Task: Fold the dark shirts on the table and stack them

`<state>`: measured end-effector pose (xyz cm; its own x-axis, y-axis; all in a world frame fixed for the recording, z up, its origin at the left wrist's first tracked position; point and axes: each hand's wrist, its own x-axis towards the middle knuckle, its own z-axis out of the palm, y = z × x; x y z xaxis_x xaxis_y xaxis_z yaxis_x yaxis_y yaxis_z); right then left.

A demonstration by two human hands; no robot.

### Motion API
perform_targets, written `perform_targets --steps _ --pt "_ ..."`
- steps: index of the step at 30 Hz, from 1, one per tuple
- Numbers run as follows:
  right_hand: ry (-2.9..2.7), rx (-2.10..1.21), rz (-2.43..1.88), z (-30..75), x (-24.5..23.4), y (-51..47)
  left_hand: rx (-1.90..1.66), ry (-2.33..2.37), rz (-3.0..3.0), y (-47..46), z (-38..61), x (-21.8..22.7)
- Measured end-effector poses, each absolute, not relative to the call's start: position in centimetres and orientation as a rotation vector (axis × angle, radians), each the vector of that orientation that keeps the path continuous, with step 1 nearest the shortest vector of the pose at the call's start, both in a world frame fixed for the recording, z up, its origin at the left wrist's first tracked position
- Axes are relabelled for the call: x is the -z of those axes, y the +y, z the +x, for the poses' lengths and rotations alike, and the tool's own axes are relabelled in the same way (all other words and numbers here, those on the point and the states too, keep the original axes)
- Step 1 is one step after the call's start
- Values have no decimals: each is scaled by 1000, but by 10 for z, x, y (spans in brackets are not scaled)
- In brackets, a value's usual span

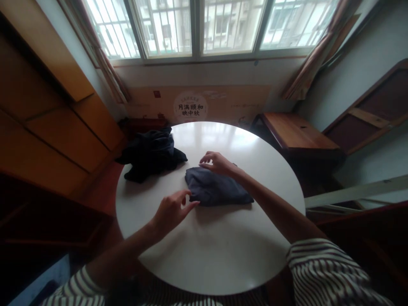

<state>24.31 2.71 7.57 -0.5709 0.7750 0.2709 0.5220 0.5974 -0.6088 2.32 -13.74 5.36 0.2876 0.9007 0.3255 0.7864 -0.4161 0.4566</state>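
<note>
A folded grey-blue garment lies flat on the round white table. At its near left corner is my left hand, palm down, with thumb and forefinger apart in a loose curve. The fingertips are at the cloth's edge, and no fold of it shows gripped between them. Over the garment's far edge hangs my right hand, its fingers bent and spaced from the thumb, holding nothing I can see. My right wrist and forearm cross above the garment's right part and hide some of it.
A crumpled heap of black clothing sits on the table's left side. Beyond the table to the right stands a low wooden table. Orange-brown cabinets line the left, and a barred window spans the far wall.
</note>
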Motion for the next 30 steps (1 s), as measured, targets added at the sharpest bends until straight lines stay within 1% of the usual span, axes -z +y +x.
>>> perform_targets --steps 3,8,13,18,21,24,26,28,30 --pt "-2397 -917 -912 212 -71 48 -890 1605 2395 -156 26 -36" --pt "-2437 -1095 -885 196 -58 66 -914 1611 2267 -148 26 -30" --pt "-2346 -1105 -823 193 -46 72 -901 1489 2246 -144 27 -28" --pt "-2265 -1047 -841 183 -35 70 -678 1422 2317 -152 27 -23" --pt "-2251 -1011 -843 180 -35 63 -486 1480 2296 -153 24 -36" --pt "-2236 -994 -858 199 -47 62 -259 1601 2303 -149 23 -63" --pt "-2244 -947 -927 228 -59 65 -200 1635 2407 -142 29 -82" --pt "-2280 -878 -1093 267 -71 69 -261 1480 2621 -127 42 -95" --pt "-2320 -876 -1304 305 -81 71 -355 1131 2839 -108 60 -96"
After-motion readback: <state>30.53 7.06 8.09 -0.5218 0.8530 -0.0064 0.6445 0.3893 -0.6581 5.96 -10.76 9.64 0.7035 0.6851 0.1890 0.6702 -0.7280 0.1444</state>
